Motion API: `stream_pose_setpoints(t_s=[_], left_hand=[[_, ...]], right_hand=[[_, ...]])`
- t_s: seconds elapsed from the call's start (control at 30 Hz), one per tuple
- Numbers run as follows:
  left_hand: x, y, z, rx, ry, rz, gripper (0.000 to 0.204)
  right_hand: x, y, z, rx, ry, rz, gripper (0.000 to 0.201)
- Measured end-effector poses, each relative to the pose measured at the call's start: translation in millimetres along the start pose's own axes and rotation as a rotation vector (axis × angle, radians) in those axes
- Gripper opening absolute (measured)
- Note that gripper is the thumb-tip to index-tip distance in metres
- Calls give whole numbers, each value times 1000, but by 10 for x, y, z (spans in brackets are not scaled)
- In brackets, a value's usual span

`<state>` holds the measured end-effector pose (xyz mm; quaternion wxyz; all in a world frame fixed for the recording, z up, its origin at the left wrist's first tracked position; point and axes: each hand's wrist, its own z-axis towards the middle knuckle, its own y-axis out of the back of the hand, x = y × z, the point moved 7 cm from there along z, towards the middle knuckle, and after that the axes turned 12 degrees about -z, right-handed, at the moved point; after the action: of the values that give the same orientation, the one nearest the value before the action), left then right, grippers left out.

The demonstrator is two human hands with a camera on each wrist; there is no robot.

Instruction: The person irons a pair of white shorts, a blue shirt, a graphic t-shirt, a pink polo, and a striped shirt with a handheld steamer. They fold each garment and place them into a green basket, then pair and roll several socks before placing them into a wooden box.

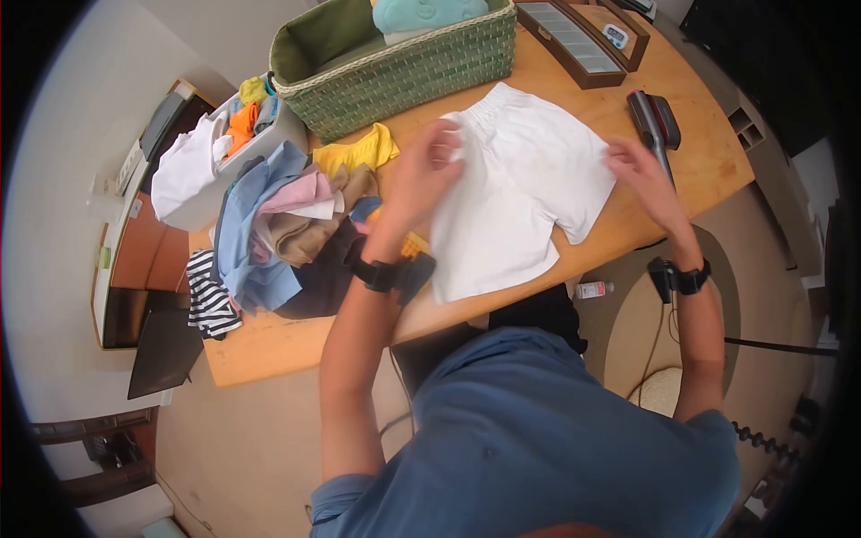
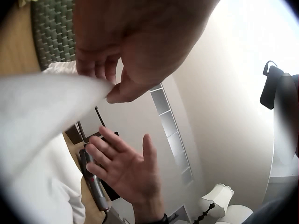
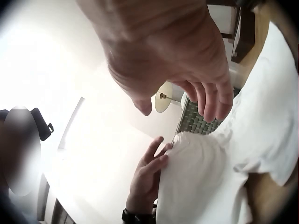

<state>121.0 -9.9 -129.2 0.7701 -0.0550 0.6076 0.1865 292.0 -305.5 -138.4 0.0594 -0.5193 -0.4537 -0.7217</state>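
White shorts (image 1: 516,179) lie spread on the wooden table, waistband toward the green basket. In the head view my left hand (image 1: 429,172) is at their left edge; the left wrist view shows its thumb and fingers (image 2: 112,95) pinching a raised fold of the white cloth (image 2: 46,107). Beside the right leg of the shorts, my right hand (image 1: 639,175) is held with fingers apart. The left wrist view shows the palm of that right hand (image 2: 126,170) bare, and in the right wrist view nothing is between its thumb and curved fingers (image 3: 211,100).
A green woven basket (image 1: 404,81) stands at the back, a compartment box (image 1: 574,45) to its right. A dark handheld device (image 1: 647,121) lies at the right. Left of the shorts are a heap of mixed clothes (image 1: 296,202) and a white bin (image 1: 193,211) of clothes.
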Motion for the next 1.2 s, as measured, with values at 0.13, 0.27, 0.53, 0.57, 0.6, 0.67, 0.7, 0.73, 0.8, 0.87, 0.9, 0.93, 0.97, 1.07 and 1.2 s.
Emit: stream_pose_setpoints(t_s=[0.13, 0.27, 0.53, 0.57, 0.6, 0.67, 0.7, 0.73, 0.8, 0.87, 0.9, 0.93, 0.97, 1.07, 1.2], left_hand=[[-349, -747, -26, 227, -60, -197, 49], [-501, -835, -173, 333, -178, -316, 45], [-759, -72, -26, 151, -312, 80, 61], [-650, -52, -50, 192, -192, 100, 67], [-624, -85, -89, 281, -140, 110, 63], [-638, -199, -196, 465, -31, 125, 55], [-608, -205, -206, 462, 44, 61, 51], [-569, -209, -225, 458, 122, -4, 47], [-625, -188, -273, 437, 202, -106, 42], [-925, -85, -306, 409, 208, -180, 39], [-987, -47, -295, 425, 193, -142, 40], [-943, -20, -275, 431, 247, -110, 41], [-874, 7, -234, 437, 299, -76, 41], [-224, 130, -63, 396, 393, 56, 44], [378, 438, -81, 243, 284, 426, 50]], right_hand=[[720, -963, 132, 299, -63, 615, 58], [1073, -1194, 127, 334, 34, 594, 55], [1290, -895, 84, 429, 25, 450, 43], [1366, -767, 36, 452, 42, 477, 44], [1445, -635, -5, 473, 61, 504, 45], [1601, -331, -72, 431, 81, 538, 46], [1649, -199, -101, 410, 90, 554, 47], [1662, -72, -116, 360, 114, 569, 47], [1665, 160, -116, 265, 164, 596, 48], [1682, 374, 40, 266, 172, 514, 46], [1681, 454, 175, 265, 179, 475, 45], [1634, 493, 338, 217, 177, 235, 43], [1568, 515, 538, 163, 176, -6, 42], [1105, 258, 1248, 111, 232, -456, 38], [679, -341, 1250, -42, 405, -700, 36]])
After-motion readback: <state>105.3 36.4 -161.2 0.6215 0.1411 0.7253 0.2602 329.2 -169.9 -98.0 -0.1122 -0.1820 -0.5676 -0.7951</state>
